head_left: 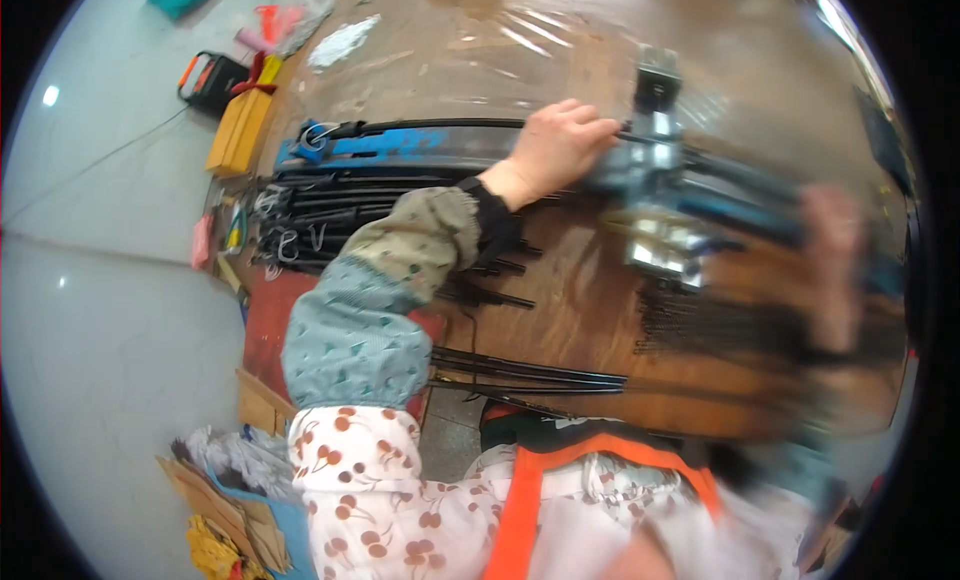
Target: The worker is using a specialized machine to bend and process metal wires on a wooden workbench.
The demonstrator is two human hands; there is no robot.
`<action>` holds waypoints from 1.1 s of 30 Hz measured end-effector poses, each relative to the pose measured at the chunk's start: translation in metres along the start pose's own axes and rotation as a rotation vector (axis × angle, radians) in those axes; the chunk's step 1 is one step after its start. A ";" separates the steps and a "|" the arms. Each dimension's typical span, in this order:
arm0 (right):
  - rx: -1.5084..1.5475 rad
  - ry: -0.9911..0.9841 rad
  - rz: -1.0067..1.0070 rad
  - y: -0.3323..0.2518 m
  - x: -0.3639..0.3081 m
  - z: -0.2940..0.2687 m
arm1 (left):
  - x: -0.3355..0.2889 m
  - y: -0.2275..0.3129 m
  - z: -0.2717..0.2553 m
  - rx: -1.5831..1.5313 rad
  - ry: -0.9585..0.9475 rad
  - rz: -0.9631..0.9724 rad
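Observation:
My left hand (565, 150) is closed around a long thin black cable (450, 124). The cable runs from the left along a blue bar (375, 145) into my fingers, just left of a metal clamping fixture (655, 160). My right hand (835, 230) is smeared by motion on the right, near the handle-like blue and dark part of the fixture, and its fingers cannot be made out. Below my left wrist lie several bundled black cables (340, 195), some with small white wire ends.
A wooden workbench (560, 325) carries the fixture. More thin black rods (530, 370) lie along its near edge, and a blurred dark stack (700, 320) sits at right. A yellow box (238, 132) and a black case (210, 83) stand at left. Cardboard (230, 510) leans below.

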State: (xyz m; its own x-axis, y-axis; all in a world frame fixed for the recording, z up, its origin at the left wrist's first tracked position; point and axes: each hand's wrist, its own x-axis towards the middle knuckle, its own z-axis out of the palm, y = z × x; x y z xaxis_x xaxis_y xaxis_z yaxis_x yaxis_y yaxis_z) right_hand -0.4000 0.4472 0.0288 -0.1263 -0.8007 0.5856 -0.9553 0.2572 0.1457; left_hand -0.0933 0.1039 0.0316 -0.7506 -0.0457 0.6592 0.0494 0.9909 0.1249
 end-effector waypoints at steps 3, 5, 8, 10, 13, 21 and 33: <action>0.044 0.097 -0.121 -0.065 0.025 -0.020 | 0.003 0.000 -0.013 0.006 -0.227 -0.149; 0.148 0.110 -0.063 -0.090 0.020 -0.020 | 0.003 0.003 -0.020 0.067 -0.312 -0.238; 0.235 0.071 0.060 -0.105 0.005 -0.021 | 0.007 0.005 -0.018 0.133 -0.348 -0.255; 0.269 0.087 0.094 -0.111 0.001 -0.022 | 0.010 0.008 -0.016 0.117 -0.357 -0.243; 0.352 0.064 0.027 -0.122 0.002 -0.019 | 0.008 0.011 -0.016 0.133 -0.360 -0.249; 0.779 -0.037 0.112 -0.135 -0.006 0.012 | -0.003 0.006 -0.005 0.186 -0.229 -0.110; 0.595 -0.444 -0.135 -0.228 -0.088 -0.076 | -0.019 -0.097 -0.083 0.752 -0.132 0.261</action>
State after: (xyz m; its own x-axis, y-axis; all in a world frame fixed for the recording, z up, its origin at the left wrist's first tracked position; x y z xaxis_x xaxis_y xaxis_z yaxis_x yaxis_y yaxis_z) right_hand -0.1507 0.5000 0.0047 0.0267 -0.9798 0.1982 -0.9375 -0.0934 -0.3353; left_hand -0.0291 -0.0023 0.0688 -0.8502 0.1677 0.4991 -0.1873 0.7895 -0.5844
